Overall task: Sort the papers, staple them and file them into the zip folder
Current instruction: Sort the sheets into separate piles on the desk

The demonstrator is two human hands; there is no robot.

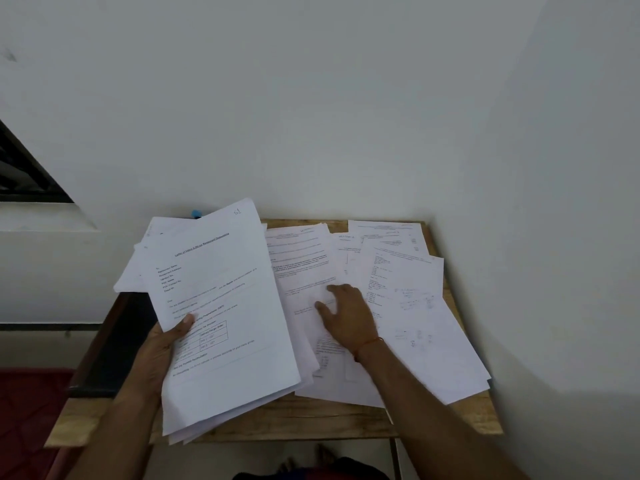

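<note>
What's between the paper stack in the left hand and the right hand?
Loose printed sheets flat on the table, seen in the head view; the right hand rests on them.

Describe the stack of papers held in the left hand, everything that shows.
The stack of papers is a loose sheaf of white printed sheets, its edges fanned unevenly. The top sheet shows an underlined heading, lines of text, a small table and a handwritten mark near its far corner. The left hand grips its near-left edge, thumb on top, and holds it tilted over the wooden table. Its right edge overlaps the spread sheets.
</note>
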